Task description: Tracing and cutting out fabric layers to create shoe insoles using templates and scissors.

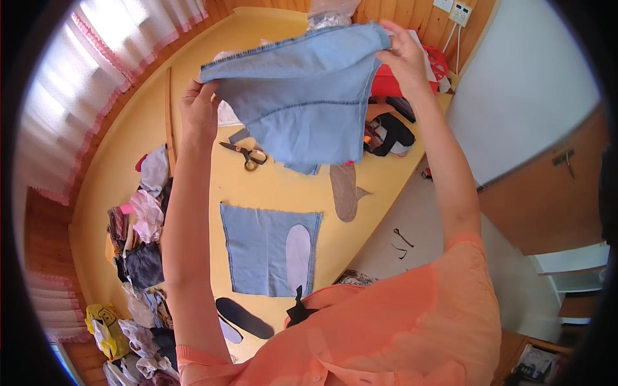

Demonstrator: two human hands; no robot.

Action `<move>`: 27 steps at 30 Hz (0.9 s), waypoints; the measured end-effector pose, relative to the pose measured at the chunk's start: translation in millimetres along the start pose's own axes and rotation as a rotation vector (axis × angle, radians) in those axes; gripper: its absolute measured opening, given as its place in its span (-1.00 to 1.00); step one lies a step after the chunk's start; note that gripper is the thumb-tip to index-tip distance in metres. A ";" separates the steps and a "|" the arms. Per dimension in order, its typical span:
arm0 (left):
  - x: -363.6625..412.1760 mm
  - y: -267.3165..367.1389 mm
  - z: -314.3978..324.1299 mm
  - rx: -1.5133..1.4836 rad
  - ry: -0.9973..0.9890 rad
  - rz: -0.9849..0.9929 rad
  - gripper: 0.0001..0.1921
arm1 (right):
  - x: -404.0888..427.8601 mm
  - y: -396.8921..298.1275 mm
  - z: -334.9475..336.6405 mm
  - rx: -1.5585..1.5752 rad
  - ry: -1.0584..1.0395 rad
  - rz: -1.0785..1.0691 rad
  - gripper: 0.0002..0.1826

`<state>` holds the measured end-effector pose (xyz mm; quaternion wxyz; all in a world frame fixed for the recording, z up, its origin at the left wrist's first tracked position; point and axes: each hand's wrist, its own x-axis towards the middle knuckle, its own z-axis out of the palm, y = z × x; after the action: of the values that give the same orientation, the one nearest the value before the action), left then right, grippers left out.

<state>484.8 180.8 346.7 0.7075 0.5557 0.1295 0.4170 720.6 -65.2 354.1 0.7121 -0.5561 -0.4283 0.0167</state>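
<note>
Between my two hands hangs a piece of light blue denim (309,91) with dark overlocked edges and a curved seam across it. My left hand (200,103) pinches its upper left corner; my right hand (403,55) grips the upper right corner. Flat on the table below lies another blue denim panel (260,251), with a pale insole-shaped piece (298,255) on its right side. A brown insole-shaped piece (344,193) lies beyond it. Black-handled fabric scissors (246,154) rest left of the raised cloth, which hides part of the table behind it.
Piled fabric scraps and bags (145,260) line the table's left side, near a wooden strip (169,116). A dark insole-shaped piece (245,317) lies close to me. A black pouch (393,135) and a red bag (386,81) stand at the right, near the yellow table's (381,202) edge.
</note>
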 end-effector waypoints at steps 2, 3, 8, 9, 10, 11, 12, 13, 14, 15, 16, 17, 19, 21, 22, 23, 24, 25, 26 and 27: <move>-22.2 -5.2 9.2 0.021 -0.099 0.145 -0.87 | -27.0 -7.0 -12.6 -0.051 0.095 -0.098 -0.43; -43.3 -16.8 12.1 0.024 -0.096 0.124 -0.87 | -45.8 -6.6 -15.3 -0.097 0.172 -0.215 -0.41; -133.9 -129.7 -32.8 0.233 -0.085 -0.016 -0.83 | -202.6 76.5 -51.6 -0.251 0.181 0.072 -0.36; -151.6 -158.6 -38.5 0.248 -0.054 -0.206 -0.81 | -236.5 100.4 -60.1 -0.328 0.162 0.092 -0.44; -170.5 -183.7 -46.5 0.421 -0.067 -0.228 -0.79 | -260.4 116.7 -53.9 -0.379 0.215 0.109 -0.56; -183.7 -203.0 -50.5 0.590 -0.089 -0.246 -0.76 | -279.5 130.8 -45.0 -0.436 0.268 0.122 -0.67; -192.6 -213.8 -51.7 0.589 -0.097 -0.280 -0.76 | -295.3 144.6 -40.1 -0.160 0.475 0.381 -0.72; -199.8 -220.7 -52.5 0.608 -0.073 -0.507 -0.73 | -309.9 157.9 -37.5 0.126 0.682 0.628 -0.76; -206.8 -226.4 -53.3 0.622 -0.048 -0.732 -0.69 | -328.4 168.6 -38.0 0.115 0.690 0.651 -0.76; -210.6 -229.0 -49.5 0.622 -0.055 -0.756 -0.69 | -348.0 182.1 -41.3 0.052 0.554 0.777 -0.75; -214.2 -227.6 -43.5 0.533 -0.012 -0.874 -0.71 | -361.1 186.6 -43.4 -0.007 0.416 0.899 -0.73; -217.3 -229.0 -38.9 0.442 0.034 -0.988 -0.72 | -370.4 192.5 -46.6 -0.015 0.424 0.918 -0.73; -223.3 -235.2 -49.1 0.400 0.048 -1.035 -0.73 | -383.4 189.5 -37.3 -0.266 0.255 0.705 -0.72; -234.1 -233.8 -54.8 0.358 0.069 -1.069 -0.73 | -376.2 174.9 -29.7 -0.115 0.445 0.890 -0.74; -235.6 -231.8 -51.6 0.340 0.067 -1.052 -0.75 | -370.6 167.8 -29.5 0.038 0.643 1.042 -0.74; -237.5 -231.1 -49.3 0.323 0.065 -1.034 -0.76 | -374.7 166.9 -31.9 0.032 0.646 1.048 -0.74; -241.3 -232.8 -49.9 0.320 0.068 -1.038 -0.76 | -377.8 166.9 -33.8 0.175 0.777 1.033 -0.74; -246.1 -236.1 -51.5 0.392 0.011 -0.959 -0.74 | -380.5 167.3 -35.8 0.320 0.907 1.010 -0.73; -250.4 -239.6 -53.0 0.462 -0.045 -0.878 -0.70 | -384.1 168.4 -37.4 0.317 0.904 1.012 -0.73; -256.6 -246.1 -58.0 0.461 -0.039 -0.879 -0.70 | -390.2 169.5 -38.3 0.383 0.884 1.028 -0.71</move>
<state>398.4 23.3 34.5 0.6775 0.5981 0.4270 0.0291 574.6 -225.6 -13.8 0.8066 -0.5076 0.2289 0.1986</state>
